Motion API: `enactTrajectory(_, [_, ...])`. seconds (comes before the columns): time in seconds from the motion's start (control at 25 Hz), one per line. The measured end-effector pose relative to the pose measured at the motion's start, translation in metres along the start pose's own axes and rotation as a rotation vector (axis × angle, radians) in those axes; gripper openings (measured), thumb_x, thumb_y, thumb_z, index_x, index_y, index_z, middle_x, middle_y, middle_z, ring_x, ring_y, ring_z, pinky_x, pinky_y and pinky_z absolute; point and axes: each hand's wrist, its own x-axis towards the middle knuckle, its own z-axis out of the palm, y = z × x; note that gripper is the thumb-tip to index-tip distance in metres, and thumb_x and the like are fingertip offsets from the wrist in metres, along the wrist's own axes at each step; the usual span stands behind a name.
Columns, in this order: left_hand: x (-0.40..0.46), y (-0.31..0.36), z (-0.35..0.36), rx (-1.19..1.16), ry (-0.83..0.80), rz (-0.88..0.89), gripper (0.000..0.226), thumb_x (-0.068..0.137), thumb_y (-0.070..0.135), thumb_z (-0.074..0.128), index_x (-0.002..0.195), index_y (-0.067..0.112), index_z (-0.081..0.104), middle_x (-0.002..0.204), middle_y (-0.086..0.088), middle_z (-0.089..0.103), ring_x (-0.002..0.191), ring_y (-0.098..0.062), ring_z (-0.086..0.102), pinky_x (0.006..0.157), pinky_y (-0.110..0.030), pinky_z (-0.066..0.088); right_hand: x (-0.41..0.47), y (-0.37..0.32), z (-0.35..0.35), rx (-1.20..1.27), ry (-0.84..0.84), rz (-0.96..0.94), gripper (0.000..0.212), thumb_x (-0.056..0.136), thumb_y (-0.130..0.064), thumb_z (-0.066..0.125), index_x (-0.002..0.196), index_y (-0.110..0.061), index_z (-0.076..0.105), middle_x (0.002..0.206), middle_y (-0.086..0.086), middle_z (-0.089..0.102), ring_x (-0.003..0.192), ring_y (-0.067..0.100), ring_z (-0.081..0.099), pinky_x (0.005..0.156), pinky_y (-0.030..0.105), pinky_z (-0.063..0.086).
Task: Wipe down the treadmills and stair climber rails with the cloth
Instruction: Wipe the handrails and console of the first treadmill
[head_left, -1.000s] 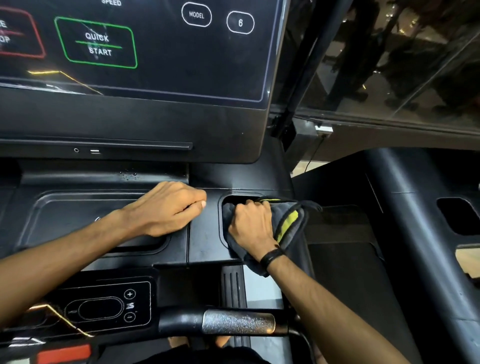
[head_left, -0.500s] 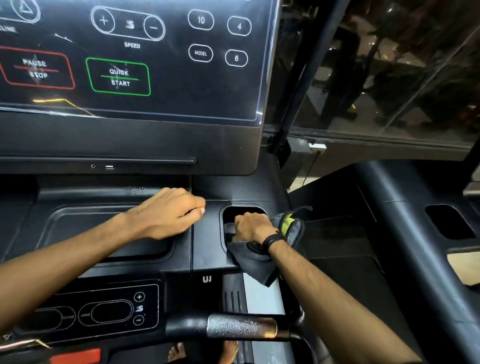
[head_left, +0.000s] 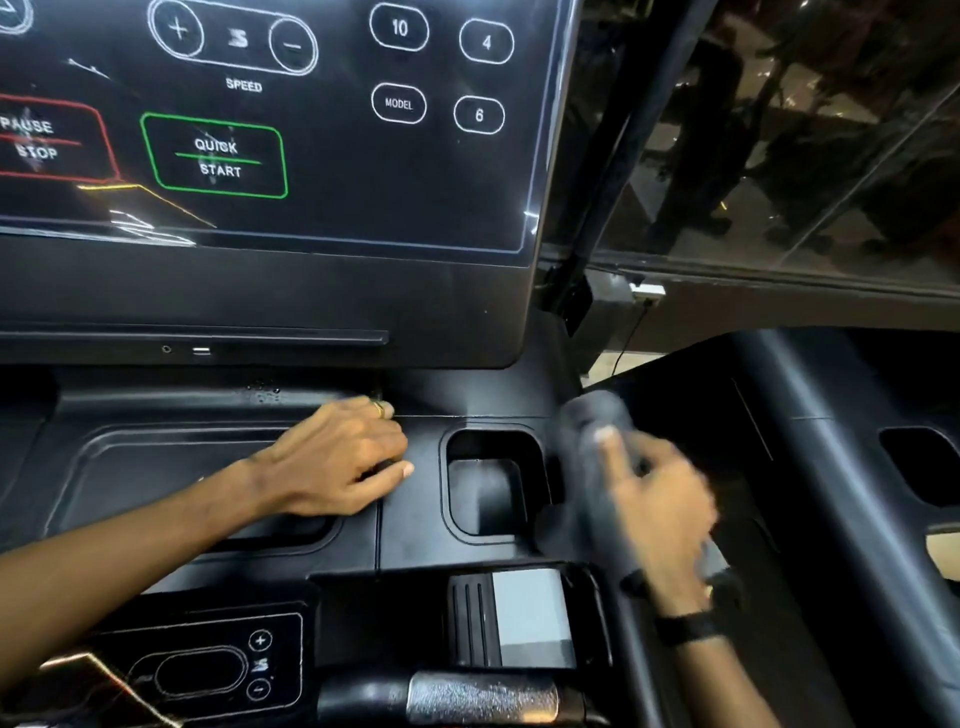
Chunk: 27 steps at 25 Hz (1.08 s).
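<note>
cloth (head_left: 584, 467) sits in the right hand (head_left: 657, 512), fingers wrapped on it — blurred, just right of the cup recess (head_left: 488, 483) at the console's right edge. left hand (head_left: 337, 462) rests loosely curled on the console tray (head_left: 156, 467), gripping nothing. droplets show on the ledge above the tray. judgement: early stage — the handlebar (head_left: 483, 699), side rails and stair climber appear outstanding.

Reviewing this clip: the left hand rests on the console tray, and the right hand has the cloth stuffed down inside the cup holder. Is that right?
Not quite. The cup holder has nothing in it: the head view shows the right hand with the cloth out of the recess, to its right by the console's edge, blurred in motion. The left hand does rest on the console tray.
</note>
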Motion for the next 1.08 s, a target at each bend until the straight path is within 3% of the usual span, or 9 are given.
enactTrajectory(0.08, [0.000,-0.002,0.007,0.016,-0.031,0.056,0.036,0.099,0.035,0.046,0.066,0.021,0.041,0.063,0.005,0.048,0.065,-0.017,0.040,0.067,-0.033,0.035,-0.027,0.002,0.037,-0.346,-0.225,-0.099,0.079,0.086,-0.082,0.032,0.148,-0.035,0.043,0.151,0.021,0.042,0.128,0.038,0.047,0.102,0.050,0.038])
enactTrajectory(0.12, [-0.002,-0.001,0.012,0.022,-0.042,0.069,0.036,0.100,0.035,0.047,0.067,0.021,0.042,0.064,0.005,0.047,0.066,-0.018,0.040,0.067,-0.033,0.035,-0.025,0.005,0.050,-0.350,-0.303,-0.060,0.083,0.086,-0.082,0.030,0.155,-0.037,0.028,0.159,0.023,0.025,0.137,0.041,0.037,0.109,0.052,0.032])
enactTrajectory(0.32, [-0.006,0.007,0.031,-0.057,-0.016,0.002,0.031,0.095,0.026,0.051,0.067,0.017,0.042,0.067,0.001,0.044,0.064,-0.021,0.037,0.064,-0.035,0.032,0.091,-0.005,0.073,0.092,-0.449,0.389,0.071,0.095,-0.071,0.033,0.153,-0.029,0.036,0.151,0.024,0.040,0.136,0.042,0.041,0.114,0.052,0.032])
enactTrajectory(0.4, [-0.003,0.005,0.032,-0.069,-0.016,-0.009,0.030,0.094,0.024,0.052,0.067,0.017,0.043,0.066,0.001,0.044,0.064,-0.021,0.037,0.065,-0.033,0.030,0.122,-0.047,0.088,-0.011,-0.433,0.294,0.072,0.098,-0.068,0.031,0.155,-0.024,0.032,0.155,0.026,0.033,0.139,0.043,0.037,0.115,0.055,0.029])
enactTrajectory(0.56, [-0.004,0.004,0.032,-0.079,-0.037,-0.021,0.028,0.093,0.023,0.053,0.068,0.017,0.044,0.067,0.002,0.043,0.064,-0.020,0.036,0.067,-0.031,0.026,0.054,-0.051,0.097,-0.287,-0.293,-0.241,0.071,0.096,-0.068,0.024,0.158,-0.033,0.018,0.163,0.029,0.006,0.143,0.045,0.028,0.107,0.065,0.029])
enactTrajectory(0.68, [-0.004,0.006,0.034,-0.123,-0.015,-0.026,0.029,0.092,0.022,0.054,0.067,0.019,0.040,0.066,0.004,0.040,0.063,-0.019,0.032,0.065,-0.031,0.028,0.036,0.006,0.073,-0.125,-0.368,-0.055,0.070,0.091,-0.074,0.021,0.156,-0.046,0.013,0.161,0.026,0.015,0.139,0.045,0.036,0.107,0.061,0.036])
enactTrajectory(0.8, [-0.002,0.007,0.031,-0.112,-0.011,-0.036,0.029,0.091,0.021,0.054,0.064,0.018,0.041,0.064,0.003,0.040,0.061,-0.019,0.033,0.065,-0.029,0.027,0.133,-0.028,0.095,0.077,-0.453,0.271,0.066,0.098,-0.066,0.029,0.157,-0.038,0.020,0.155,0.026,0.031,0.137,0.044,0.038,0.113,0.056,0.031])
enactTrajectory(1.0, [-0.004,0.005,0.032,-0.105,-0.022,-0.024,0.028,0.090,0.020,0.054,0.065,0.015,0.044,0.065,0.002,0.040,0.061,-0.020,0.034,0.065,-0.030,0.026,0.085,-0.039,0.110,-0.226,-0.289,-0.261,0.065,0.097,-0.066,0.023,0.157,-0.041,0.019,0.163,0.026,0.009,0.141,0.045,0.031,0.108,0.061,0.034])
enactTrajectory(1.08, [-0.005,0.003,0.034,-0.116,-0.016,-0.039,0.029,0.090,0.020,0.055,0.064,0.016,0.043,0.065,0.002,0.039,0.062,-0.019,0.033,0.066,-0.029,0.024,0.063,0.015,0.093,-0.072,-0.307,-0.094,0.068,0.090,-0.073,0.024,0.153,-0.047,0.022,0.161,0.020,0.025,0.134,0.043,0.044,0.107,0.053,0.038])
